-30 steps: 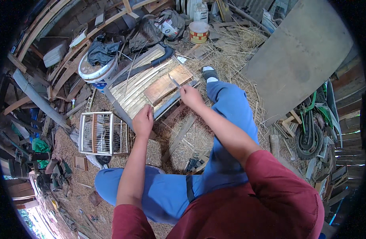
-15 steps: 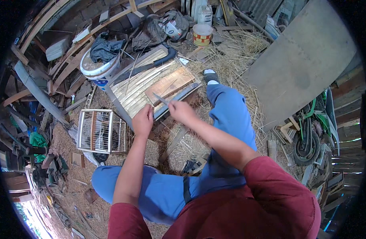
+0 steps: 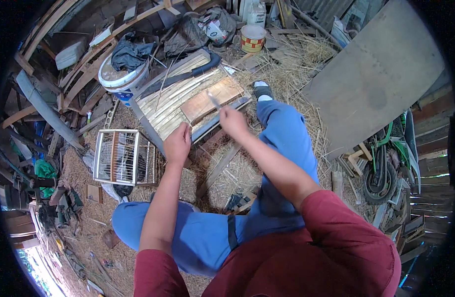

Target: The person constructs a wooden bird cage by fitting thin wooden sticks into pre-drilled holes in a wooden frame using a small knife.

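At the far left, a small cage of pale slats and thin wire (image 3: 119,157) is lying on the straw-covered ground (image 3: 247,171), with a white bucket (image 3: 119,81) holding dark cloth standing beyond it. Just right of the cage, a low work board (image 3: 160,126) is being leaned at a slant, and pale split bamboo strips (image 3: 170,106) are being kept across its top, with a brown wooden plank (image 3: 210,99) lying over their right part.

The left hand (image 3: 177,144) is being pressed onto the near edge of the board; its fingers are curled together in a closed grip, but what they are closed on cannot be told. To its right, a thin knife (image 3: 214,100) is being held in the right hand (image 3: 233,122), the fingers being wrapped tightly around the handle in a fist. The blade is being pointed up and away, its tip lying over the near end of the plank. The two hands are being kept near each other but apart.

Further right, a blue-trousered leg (image 3: 287,138) is being stretched out over the straw, and a large grey panel (image 3: 376,69) is being leaned at the right side.
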`<action>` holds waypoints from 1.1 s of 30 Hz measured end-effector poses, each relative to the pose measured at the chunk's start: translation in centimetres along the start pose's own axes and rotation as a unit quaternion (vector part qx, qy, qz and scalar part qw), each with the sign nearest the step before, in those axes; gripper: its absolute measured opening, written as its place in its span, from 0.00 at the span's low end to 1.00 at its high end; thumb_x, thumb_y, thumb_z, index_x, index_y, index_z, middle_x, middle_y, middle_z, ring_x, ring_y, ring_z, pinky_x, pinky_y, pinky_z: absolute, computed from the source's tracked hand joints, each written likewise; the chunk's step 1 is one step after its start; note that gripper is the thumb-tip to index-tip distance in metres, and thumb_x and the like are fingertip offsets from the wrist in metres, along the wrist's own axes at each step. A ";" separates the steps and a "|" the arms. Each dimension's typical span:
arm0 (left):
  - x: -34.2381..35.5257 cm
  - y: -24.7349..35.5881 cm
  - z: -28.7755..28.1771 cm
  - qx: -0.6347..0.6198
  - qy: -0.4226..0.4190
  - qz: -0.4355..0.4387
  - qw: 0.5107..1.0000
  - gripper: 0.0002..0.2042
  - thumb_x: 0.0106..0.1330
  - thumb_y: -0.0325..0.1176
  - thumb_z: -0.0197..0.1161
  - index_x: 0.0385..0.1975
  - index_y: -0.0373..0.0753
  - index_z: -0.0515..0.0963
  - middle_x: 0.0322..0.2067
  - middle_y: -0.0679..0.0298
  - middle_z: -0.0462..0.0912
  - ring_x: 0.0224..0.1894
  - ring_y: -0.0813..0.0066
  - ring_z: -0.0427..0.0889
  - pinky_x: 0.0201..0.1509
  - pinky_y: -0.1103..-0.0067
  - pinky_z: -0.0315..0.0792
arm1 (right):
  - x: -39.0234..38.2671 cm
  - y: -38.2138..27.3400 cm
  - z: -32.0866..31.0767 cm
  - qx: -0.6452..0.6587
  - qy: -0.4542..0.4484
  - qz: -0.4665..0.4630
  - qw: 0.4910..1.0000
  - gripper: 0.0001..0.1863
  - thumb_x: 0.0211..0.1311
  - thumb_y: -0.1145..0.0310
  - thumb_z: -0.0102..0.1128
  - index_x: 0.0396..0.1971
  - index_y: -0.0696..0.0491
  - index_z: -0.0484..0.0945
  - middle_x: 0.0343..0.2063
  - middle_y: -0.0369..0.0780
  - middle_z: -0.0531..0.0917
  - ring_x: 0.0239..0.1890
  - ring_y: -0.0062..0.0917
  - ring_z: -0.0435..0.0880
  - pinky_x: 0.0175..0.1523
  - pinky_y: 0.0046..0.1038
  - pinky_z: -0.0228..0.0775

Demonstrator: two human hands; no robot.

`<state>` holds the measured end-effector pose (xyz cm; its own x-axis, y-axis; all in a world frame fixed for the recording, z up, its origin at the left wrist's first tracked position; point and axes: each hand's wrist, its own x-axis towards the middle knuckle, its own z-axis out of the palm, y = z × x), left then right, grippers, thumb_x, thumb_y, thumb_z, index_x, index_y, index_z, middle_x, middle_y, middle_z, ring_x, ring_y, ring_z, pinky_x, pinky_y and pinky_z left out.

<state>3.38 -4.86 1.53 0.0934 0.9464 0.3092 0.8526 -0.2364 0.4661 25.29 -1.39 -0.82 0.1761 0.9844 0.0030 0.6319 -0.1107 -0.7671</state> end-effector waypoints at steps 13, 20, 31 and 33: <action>0.0 -0.4 0.3 -0.003 0.007 0.000 1.000 0.07 0.75 0.40 0.59 0.38 0.46 0.78 0.30 0.53 0.85 0.33 0.47 0.85 0.35 0.57 0.76 | -4.5 -3.3 2.2 -0.033 -0.096 -0.046 0.994 0.18 0.74 0.56 0.49 0.42 0.51 0.85 0.38 0.54 0.87 0.42 0.53 0.86 0.51 0.52 0.77; 0.1 -0.2 0.7 0.001 0.014 0.018 1.000 0.08 0.75 0.40 0.59 0.38 0.45 0.78 0.28 0.51 0.84 0.32 0.44 0.84 0.34 0.56 0.75 | -1.4 -1.7 1.3 0.012 -0.006 -0.028 1.000 0.20 0.75 0.56 0.47 0.36 0.55 0.83 0.34 0.55 0.86 0.39 0.56 0.85 0.47 0.53 0.77; 0.1 -0.2 0.5 -0.020 0.018 0.012 1.000 0.09 0.75 0.41 0.58 0.36 0.44 0.77 0.29 0.51 0.84 0.32 0.43 0.84 0.35 0.55 0.76 | -3.1 -2.8 2.0 0.017 -0.016 -0.035 0.999 0.20 0.74 0.55 0.48 0.38 0.54 0.84 0.34 0.56 0.86 0.40 0.55 0.86 0.47 0.52 0.77; -0.1 -0.3 0.3 0.017 -0.005 -0.002 1.000 0.08 0.75 0.41 0.58 0.37 0.45 0.78 0.29 0.52 0.85 0.32 0.45 0.84 0.34 0.56 0.76 | -5.3 -3.9 2.7 -0.025 -0.103 -0.051 0.993 0.18 0.73 0.56 0.50 0.38 0.53 0.85 0.34 0.55 0.86 0.40 0.54 0.86 0.48 0.51 0.78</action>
<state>3.26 -4.78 1.07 0.0953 0.9493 0.2996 0.8700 -0.2257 0.4384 19.90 -5.79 0.45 -0.0460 0.9973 -0.0573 0.6759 -0.0112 -0.7369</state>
